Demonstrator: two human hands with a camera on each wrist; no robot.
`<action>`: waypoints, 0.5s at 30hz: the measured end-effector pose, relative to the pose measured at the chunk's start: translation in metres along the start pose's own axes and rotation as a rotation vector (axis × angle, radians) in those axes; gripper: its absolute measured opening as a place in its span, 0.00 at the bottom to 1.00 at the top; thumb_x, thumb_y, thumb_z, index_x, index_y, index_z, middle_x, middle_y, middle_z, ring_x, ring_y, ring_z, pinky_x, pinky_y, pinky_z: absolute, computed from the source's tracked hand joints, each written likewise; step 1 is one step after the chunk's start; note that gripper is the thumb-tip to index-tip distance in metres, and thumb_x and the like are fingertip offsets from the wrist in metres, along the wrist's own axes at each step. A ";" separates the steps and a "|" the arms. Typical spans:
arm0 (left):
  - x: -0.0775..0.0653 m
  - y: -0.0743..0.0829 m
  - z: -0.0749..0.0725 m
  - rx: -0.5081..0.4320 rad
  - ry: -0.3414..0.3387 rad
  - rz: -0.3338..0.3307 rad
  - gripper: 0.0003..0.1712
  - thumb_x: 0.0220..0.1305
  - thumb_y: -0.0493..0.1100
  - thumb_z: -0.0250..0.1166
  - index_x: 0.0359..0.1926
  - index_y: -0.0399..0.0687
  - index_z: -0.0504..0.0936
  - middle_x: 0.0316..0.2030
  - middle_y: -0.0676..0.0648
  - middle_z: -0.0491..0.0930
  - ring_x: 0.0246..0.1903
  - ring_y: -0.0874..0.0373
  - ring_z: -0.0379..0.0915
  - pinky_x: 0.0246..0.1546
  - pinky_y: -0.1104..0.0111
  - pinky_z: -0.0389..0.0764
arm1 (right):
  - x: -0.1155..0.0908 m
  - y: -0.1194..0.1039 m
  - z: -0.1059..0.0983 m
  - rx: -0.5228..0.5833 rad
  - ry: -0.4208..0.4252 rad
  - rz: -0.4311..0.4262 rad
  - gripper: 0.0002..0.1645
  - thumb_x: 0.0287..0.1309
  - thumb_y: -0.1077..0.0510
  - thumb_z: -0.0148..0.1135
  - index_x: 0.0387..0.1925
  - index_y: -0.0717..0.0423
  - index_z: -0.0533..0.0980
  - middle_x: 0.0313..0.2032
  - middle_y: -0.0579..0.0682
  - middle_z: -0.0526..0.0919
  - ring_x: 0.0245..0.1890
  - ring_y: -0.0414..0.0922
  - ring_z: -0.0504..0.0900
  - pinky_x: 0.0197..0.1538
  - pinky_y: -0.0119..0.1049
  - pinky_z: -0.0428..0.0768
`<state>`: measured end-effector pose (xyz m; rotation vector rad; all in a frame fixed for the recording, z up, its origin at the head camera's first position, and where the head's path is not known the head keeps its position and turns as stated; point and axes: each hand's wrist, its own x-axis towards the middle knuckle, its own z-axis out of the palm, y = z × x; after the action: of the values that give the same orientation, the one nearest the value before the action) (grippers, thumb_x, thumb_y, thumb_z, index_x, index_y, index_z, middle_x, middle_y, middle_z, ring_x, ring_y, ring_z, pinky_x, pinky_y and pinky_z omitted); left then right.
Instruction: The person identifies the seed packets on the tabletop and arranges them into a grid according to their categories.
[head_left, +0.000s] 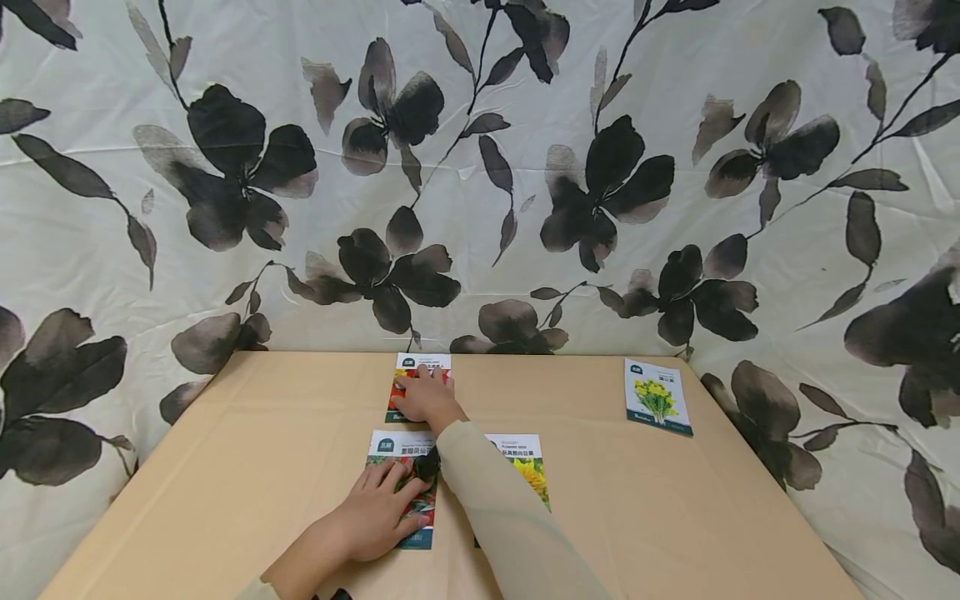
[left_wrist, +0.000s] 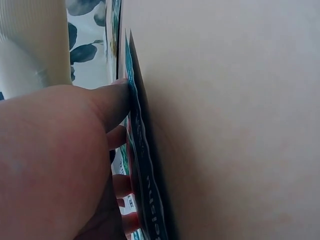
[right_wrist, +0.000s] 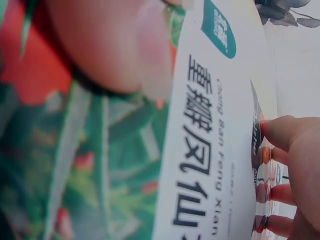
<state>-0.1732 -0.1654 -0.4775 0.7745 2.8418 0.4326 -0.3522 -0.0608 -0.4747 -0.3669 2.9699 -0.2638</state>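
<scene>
My left hand rests spread on a seed packet with a white header and red flowers. Seen from the left wrist, the thumb touches the dark lower edge of that packet, which is slightly raised off the table. Farther forward, my right hand lies on another red-flowered packet, its fingers on the front. From the right wrist, the near packet's Chinese lettering and green badge fill the view, with a left fingertip blurred over it. The right sleeve partly hides a yellow-flowered packet.
A packet with yellow flowers lies alone at the far right of the tan tabletop. Behind the table's far edge hangs a white cloth with dark flower prints. My right forearm crosses the middle of the table.
</scene>
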 end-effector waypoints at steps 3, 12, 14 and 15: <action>-0.001 0.001 0.000 0.003 0.001 -0.002 0.30 0.73 0.63 0.58 0.66 0.52 0.76 0.70 0.37 0.67 0.73 0.30 0.54 0.70 0.31 0.55 | 0.000 -0.001 0.000 -0.004 -0.003 -0.007 0.30 0.73 0.33 0.50 0.73 0.23 0.66 0.77 0.47 0.61 0.76 0.55 0.58 0.76 0.60 0.56; -0.002 0.001 0.001 0.007 0.006 0.004 0.31 0.74 0.63 0.57 0.67 0.51 0.75 0.68 0.37 0.67 0.73 0.31 0.54 0.69 0.31 0.54 | -0.001 -0.003 0.000 0.011 -0.014 0.004 0.31 0.71 0.33 0.52 0.74 0.24 0.66 0.78 0.47 0.60 0.78 0.55 0.57 0.77 0.59 0.56; -0.003 0.001 0.000 0.008 0.008 0.006 0.31 0.74 0.63 0.56 0.67 0.51 0.75 0.68 0.37 0.68 0.73 0.30 0.54 0.69 0.31 0.54 | -0.001 -0.004 -0.001 0.012 -0.019 0.003 0.31 0.71 0.33 0.52 0.73 0.24 0.66 0.78 0.47 0.60 0.78 0.55 0.56 0.77 0.59 0.55; -0.003 0.001 0.000 0.009 0.007 0.005 0.31 0.74 0.63 0.56 0.67 0.51 0.75 0.68 0.37 0.68 0.73 0.30 0.54 0.69 0.31 0.54 | -0.002 -0.004 -0.001 0.014 -0.020 0.003 0.31 0.71 0.33 0.52 0.73 0.24 0.66 0.78 0.46 0.60 0.78 0.55 0.56 0.77 0.59 0.55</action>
<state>-0.1701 -0.1659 -0.4770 0.7834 2.8505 0.4243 -0.3500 -0.0639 -0.4723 -0.3614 2.9473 -0.2785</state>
